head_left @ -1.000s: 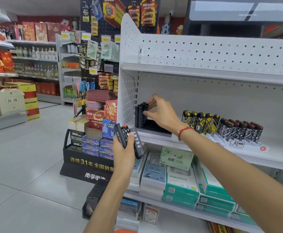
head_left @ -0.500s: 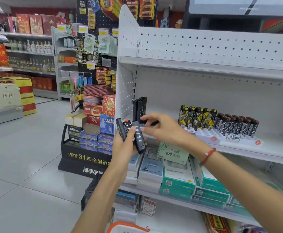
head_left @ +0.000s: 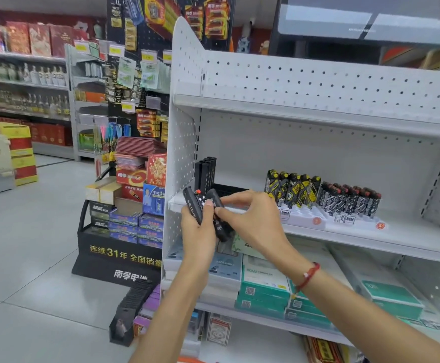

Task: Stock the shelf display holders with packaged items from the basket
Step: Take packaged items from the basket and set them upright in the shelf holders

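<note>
My left hand [head_left: 197, 226] grips a small bunch of black lighters [head_left: 192, 205] in front of the white shelf's left end. My right hand [head_left: 250, 216] pinches one black lighter [head_left: 220, 221] out of that bunch. Behind my hands, a black display holder [head_left: 225, 189] sits on the middle shelf [head_left: 409, 237] with several black lighters [head_left: 205, 172] standing upright at its left end. The basket is only an orange sliver at the bottom edge.
Two white holders of yellow-black lighters [head_left: 293, 188] and black-white lighters [head_left: 349, 203] stand to the right on the same shelf. Green and white boxes [head_left: 263, 281] fill the shelf below. A black battery display stand [head_left: 124, 231] stands on the floor at left.
My right hand came back from the black holder on the shelf to the bunch in my left hand and now pinches one lighter. The left hand stayed about where it was.
</note>
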{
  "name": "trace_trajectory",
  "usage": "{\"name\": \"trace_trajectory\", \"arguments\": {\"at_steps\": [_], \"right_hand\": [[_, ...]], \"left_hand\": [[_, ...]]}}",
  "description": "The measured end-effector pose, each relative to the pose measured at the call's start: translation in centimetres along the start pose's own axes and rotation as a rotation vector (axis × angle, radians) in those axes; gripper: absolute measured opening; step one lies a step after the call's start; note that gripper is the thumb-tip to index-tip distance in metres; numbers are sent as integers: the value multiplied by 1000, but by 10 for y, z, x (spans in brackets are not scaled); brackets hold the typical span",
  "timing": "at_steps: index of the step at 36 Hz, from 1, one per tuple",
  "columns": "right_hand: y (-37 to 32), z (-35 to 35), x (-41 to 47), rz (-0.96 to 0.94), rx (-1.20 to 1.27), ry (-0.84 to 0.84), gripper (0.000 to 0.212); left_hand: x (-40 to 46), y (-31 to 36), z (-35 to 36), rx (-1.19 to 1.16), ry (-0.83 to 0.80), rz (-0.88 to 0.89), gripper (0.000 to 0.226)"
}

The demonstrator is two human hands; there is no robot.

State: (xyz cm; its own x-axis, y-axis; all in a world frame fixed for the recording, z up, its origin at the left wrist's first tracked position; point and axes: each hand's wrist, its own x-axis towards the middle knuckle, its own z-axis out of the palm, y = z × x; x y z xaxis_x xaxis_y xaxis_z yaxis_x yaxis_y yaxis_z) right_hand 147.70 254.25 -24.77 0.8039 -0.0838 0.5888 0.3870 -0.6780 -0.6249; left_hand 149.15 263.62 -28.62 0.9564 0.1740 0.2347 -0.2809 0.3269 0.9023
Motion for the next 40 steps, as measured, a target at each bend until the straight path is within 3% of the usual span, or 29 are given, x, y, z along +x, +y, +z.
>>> {"name": "trace_trajectory", "arguments": {"at_steps": [4,11,15,17,22,30,32,35,40], "right_hand": [[-7,-5,16,21,106,53,12],[-11,-14,78,48,-247,-115,24],[-4,-3,111,79,-373,-110,6],[1,4,123,110,-388,-126,12],[10,18,139,217,-265,-111,10],[8,20,143,496,29,-296,21],[12,23,145,495,71,-285,22],[20,28,148,388,-70,-240,17],[28,36,148,278,-157,-205,28]], "left_hand": [[6,2,-6,-60,53,64,19],[21,8,-25,-89,13,110,16],[25,10,-33,-76,1,113,20],[27,10,-35,-80,10,107,20],[29,10,-38,-76,0,99,22],[28,10,-39,-92,-16,112,24],[28,11,-39,-87,-14,106,27],[28,11,-38,-76,-13,104,25],[27,12,-39,-70,-20,99,22]]}}
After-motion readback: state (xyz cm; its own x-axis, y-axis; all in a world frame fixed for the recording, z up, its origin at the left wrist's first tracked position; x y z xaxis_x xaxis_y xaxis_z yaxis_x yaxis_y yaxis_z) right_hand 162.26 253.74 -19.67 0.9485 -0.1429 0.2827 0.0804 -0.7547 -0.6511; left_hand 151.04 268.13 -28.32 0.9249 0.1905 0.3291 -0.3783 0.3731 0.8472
